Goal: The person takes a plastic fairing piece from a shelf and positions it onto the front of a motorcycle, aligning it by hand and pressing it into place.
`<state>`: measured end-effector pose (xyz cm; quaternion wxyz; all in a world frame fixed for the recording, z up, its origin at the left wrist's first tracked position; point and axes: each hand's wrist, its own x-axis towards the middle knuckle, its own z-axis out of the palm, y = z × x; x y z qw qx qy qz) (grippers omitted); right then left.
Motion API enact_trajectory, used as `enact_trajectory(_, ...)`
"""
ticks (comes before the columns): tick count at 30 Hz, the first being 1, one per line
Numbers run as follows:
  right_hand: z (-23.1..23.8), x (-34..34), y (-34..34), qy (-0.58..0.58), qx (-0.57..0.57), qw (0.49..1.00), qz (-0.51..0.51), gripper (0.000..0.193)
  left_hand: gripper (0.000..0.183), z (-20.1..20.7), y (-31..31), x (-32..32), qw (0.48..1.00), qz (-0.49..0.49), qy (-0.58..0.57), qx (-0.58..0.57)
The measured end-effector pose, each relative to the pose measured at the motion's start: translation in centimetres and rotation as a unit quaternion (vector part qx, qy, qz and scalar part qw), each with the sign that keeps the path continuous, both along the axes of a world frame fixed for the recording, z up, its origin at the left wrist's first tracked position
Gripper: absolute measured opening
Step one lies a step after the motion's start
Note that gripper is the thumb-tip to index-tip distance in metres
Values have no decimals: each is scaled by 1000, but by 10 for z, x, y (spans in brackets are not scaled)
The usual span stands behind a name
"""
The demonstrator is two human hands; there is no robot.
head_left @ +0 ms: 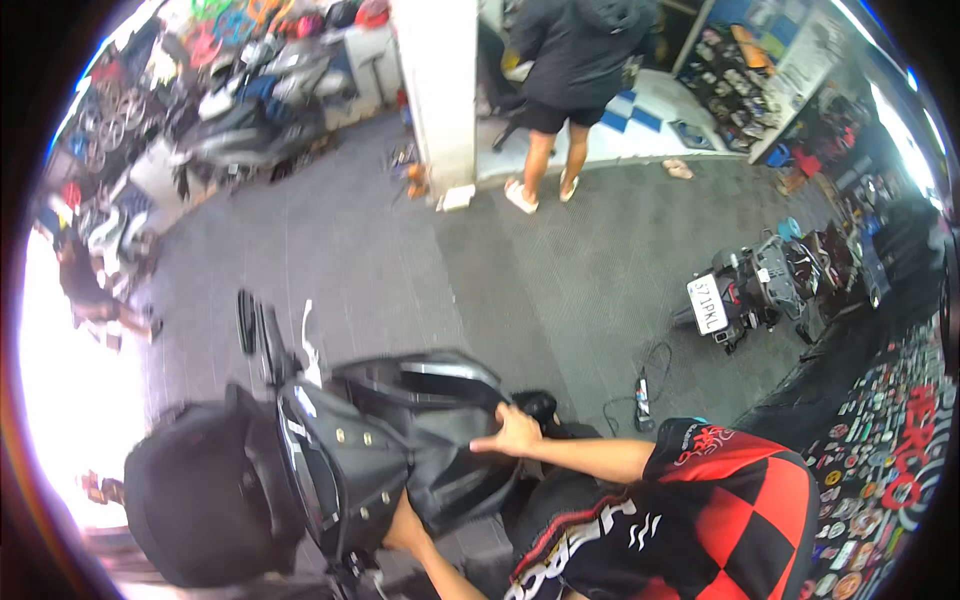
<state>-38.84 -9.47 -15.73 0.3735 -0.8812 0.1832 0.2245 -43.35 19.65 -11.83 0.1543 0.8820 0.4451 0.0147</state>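
In the middle of the head view lies a glossy and matt black motor scooter body panel (465,480), over the front part of a black scooter (330,450). My right hand (515,433) grips its near upper side, thumb stretched across the surface and fingers bent at the edge. Lower down, my left hand (403,525) holds the panel's other side; most of its fingers are hidden. Small metal clips show on the scooter's dark front cover (355,465). A handlebar lever (265,345) sticks out above it. A big rounded black box-like part (210,490) stands at the left.
A small dark motorcycle (765,285) stands at the right. A tool with a cord (642,400) lies on the grey floor (530,290). Another person (580,60) stands by a white pillar (437,100) at the back. Parked motorcycles (260,120) line the far left.
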Motion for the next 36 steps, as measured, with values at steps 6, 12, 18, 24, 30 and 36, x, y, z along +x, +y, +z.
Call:
enact_trajectory(6, -4, 2, -16, -12, -10, 1000, 12, 97, 97, -13, -4, 6, 976, -122, -177, 35)
enact_trajectory(12, -24, 3, -9, -56, 36, 998, 21, 99, 80, -14, 3, 0, 971, -81, -219, -58)
enact_trajectory(18, -14, -3, -15, -42, 73, 996, 9, 115, 76, -25, 5, -5, 982, -66, -169, -53)
enact_trajectory(24, -7, 5, -16, -2, 66, 995, 74, 114, 72, -17, 3, -2, 975, -118, -187, -31)
enact_trajectory(30, 4, 7, -19, -90, 86, 985, 119, 104, 86, -20, 11, 3, 983, -120, -131, -43)
enact_trajectory(36, -3, -3, -33, -167, 102, 971, 135, 90, 70, -11, 12, -2, 973, -117, -168, -106)
